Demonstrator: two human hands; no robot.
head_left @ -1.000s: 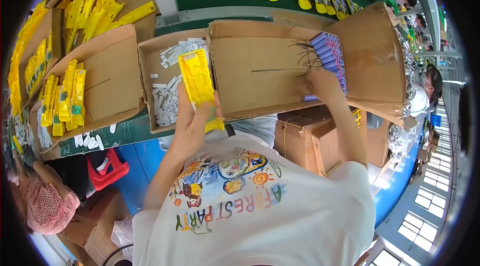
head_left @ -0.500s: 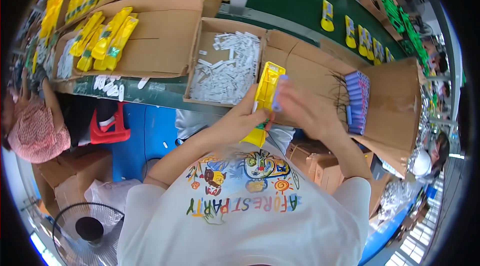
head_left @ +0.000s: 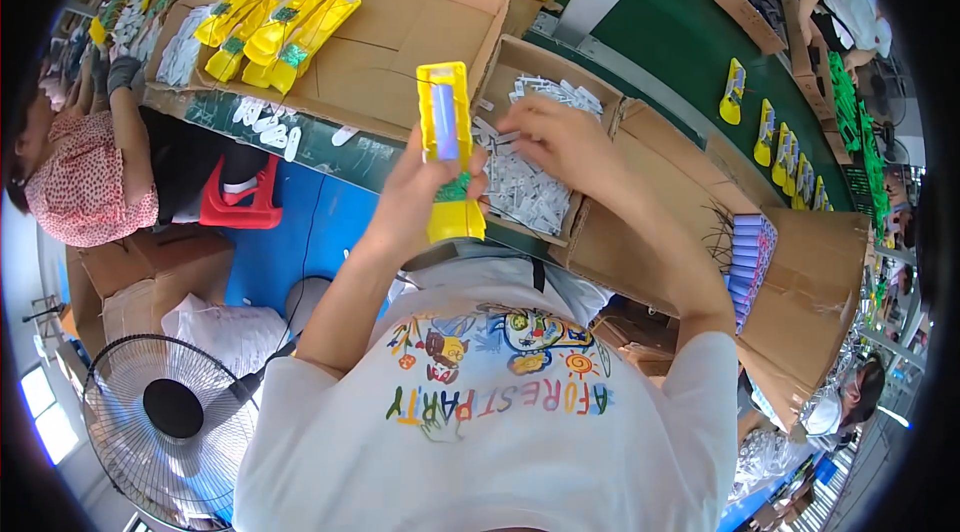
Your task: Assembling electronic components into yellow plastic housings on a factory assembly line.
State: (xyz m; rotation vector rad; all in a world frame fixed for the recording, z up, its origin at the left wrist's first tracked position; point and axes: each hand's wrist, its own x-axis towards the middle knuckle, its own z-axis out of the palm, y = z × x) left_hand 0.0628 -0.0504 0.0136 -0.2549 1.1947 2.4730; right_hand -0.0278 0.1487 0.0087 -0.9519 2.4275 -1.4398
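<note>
My left hand (head_left: 410,187) grips a long yellow plastic housing (head_left: 427,107), its hollow side up. A purple cylindrical battery (head_left: 446,122) lies in the housing's upper part, and a green circuit board (head_left: 455,187) shows beside my thumb. To the right, my right hand (head_left: 560,137) is over a cardboard box (head_left: 515,52) of small white plastic pieces (head_left: 530,194). Its fingers are curled together at a pale piece near the tips; whether they hold it is hard to make out.
A shallow carton (head_left: 410,7) at left holds several yellow housings (head_left: 300,32) with green boards. Another carton (head_left: 800,302) at right holds stacked purple batteries (head_left: 745,267). Yellow units (head_left: 733,92) lie on a green belt beyond. A person (head_left: 95,172) sits at far left; a fan (head_left: 170,412) stands lower left.
My right hand has left the battery and moved to the white pieces' box. The housing has shifted left and turned, showing the battery inside it. The whole view has swung.
</note>
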